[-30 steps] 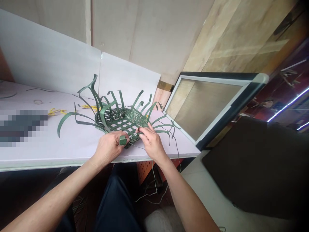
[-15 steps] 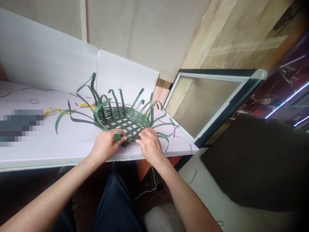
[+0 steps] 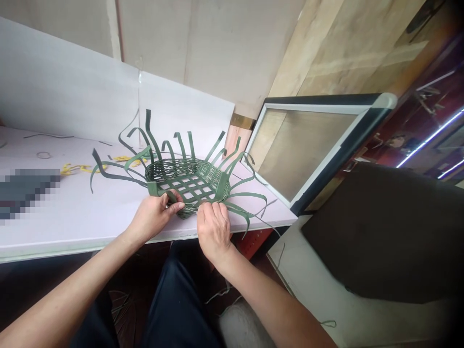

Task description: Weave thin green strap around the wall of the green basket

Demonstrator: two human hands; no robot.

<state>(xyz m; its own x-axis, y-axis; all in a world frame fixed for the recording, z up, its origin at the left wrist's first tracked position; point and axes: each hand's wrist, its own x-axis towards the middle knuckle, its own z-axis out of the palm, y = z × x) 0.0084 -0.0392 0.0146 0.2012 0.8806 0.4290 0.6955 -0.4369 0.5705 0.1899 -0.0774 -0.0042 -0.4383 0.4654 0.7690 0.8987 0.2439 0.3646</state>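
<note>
A green woven basket (image 3: 188, 186) with an open lattice bottom sits near the front edge of the table. Several flat green strips (image 3: 154, 135) stick up and curl outward from its rim. My left hand (image 3: 155, 212) pinches the near left wall, thumb outside and fingers curled over the rim. At the near right wall, my right hand (image 3: 214, 227) is closed with its knuckles up, right at the rim. What lies inside its fingers is hidden. A thin weaving strand (image 3: 266, 222) trails off to the right of the basket.
Yellow scraps (image 3: 78, 168) lie on the pale table (image 3: 90, 222), left of the basket. Farther left is a pixelated dark patch. A framed panel (image 3: 308, 145) leans at the right, with a large dark object (image 3: 380, 237) below it. White boards (image 3: 72, 92) stand behind.
My right hand has turned knuckles up and moved slightly left and down. The basket has shifted slightly, and my left hand's grip at the near left wall has changed. The view has moved a little.
</note>
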